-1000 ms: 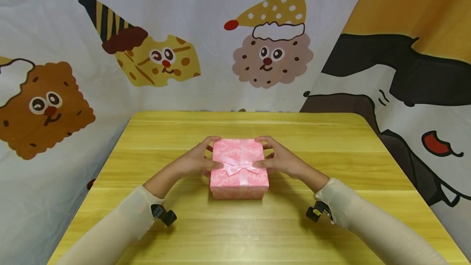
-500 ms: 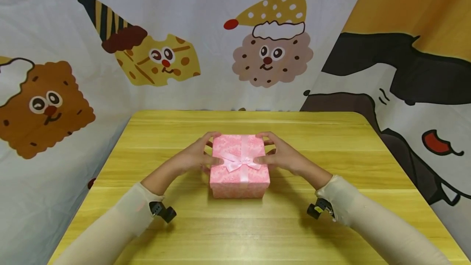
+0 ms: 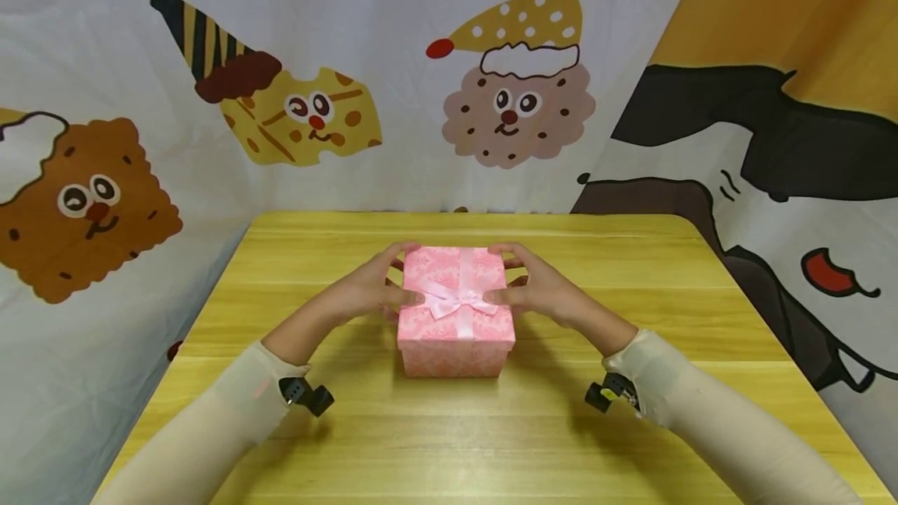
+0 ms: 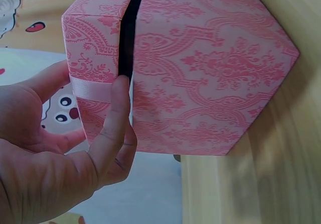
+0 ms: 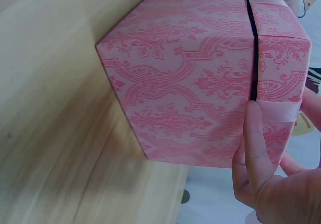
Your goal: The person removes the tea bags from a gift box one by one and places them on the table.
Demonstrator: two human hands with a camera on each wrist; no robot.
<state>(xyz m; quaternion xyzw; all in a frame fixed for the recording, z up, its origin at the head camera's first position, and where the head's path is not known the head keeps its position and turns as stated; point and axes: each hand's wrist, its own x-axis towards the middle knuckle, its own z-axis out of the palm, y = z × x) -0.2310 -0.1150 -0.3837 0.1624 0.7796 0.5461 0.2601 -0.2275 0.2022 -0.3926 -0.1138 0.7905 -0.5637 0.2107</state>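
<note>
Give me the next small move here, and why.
Probably lift the lid straight up, evenly: the left hand and right hand grip its opposite sides, and both wrist views show a dark gap between it and the box, which rests on the table.

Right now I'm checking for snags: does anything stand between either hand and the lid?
Nothing loose is visible there: the left hand and right hand both grip the lid at its sides, with only its own ribbon running where they hold.

The pink box (image 3: pixel 454 327) blocks the middle, with room to pass along the near table (image 3: pixel 449 446).
</note>
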